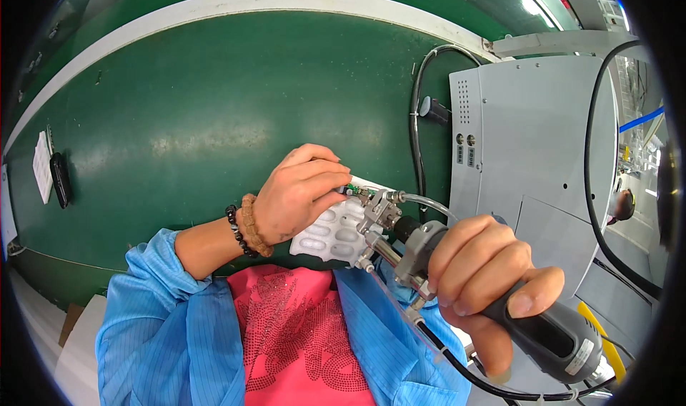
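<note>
Right hand [489,270], lower right: gripped black power tool [550,332], long axis slanting up-left toward green circuit board [363,189] at centre; left hand [304,190], nearer, lay at board's edge, whether pinching it I could not tell

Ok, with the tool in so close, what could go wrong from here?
The metal head of the black handheld tool in the right hand sits close to the left hand; a slip might catch its fingers.
The green circuit board beside that head could get knocked.
The black hose running off below the tool might snag or tug it.
</note>
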Demonstrator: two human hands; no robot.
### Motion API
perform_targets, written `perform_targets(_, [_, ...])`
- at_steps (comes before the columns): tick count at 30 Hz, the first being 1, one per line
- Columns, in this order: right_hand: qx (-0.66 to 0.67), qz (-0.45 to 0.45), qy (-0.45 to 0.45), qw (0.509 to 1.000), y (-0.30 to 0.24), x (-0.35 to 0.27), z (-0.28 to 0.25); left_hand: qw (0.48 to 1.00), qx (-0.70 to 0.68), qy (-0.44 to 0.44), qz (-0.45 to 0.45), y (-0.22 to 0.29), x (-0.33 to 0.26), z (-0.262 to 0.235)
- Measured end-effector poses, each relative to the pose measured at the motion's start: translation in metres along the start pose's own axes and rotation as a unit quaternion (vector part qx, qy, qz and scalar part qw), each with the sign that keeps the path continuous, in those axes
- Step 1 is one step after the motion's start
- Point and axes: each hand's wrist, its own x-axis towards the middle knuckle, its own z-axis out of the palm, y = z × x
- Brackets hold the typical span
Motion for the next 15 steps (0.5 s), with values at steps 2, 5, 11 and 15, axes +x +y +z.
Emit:
perform_targets(2, [-0.014, 0.010, -0.012, 1.000, 0.003, 0.001, 0.001, 1.000, 0.000, 0.001, 0.002, 0.000, -0.001, -0.001])
perform_targets(5, [-0.007, 0.019, -0.020, 1.000, 0.006, 0.002, 0.001, 1.000, 0.017, -0.001, 0.007, 0.002, -0.001, -0.004])
perform_targets(11, [-0.007, 0.017, -0.023, 1.000, 0.009, 0.002, 0.003, 1.000, 0.014, -0.003, 0.005, 0.004, 0.000, -0.006])
perform_targets(15, [-0.010, 0.020, -0.025, 0.999, 0.011, 0.003, 0.005, 1.000, 0.012, 0.001, 0.003, 0.004, 0.000, -0.005])
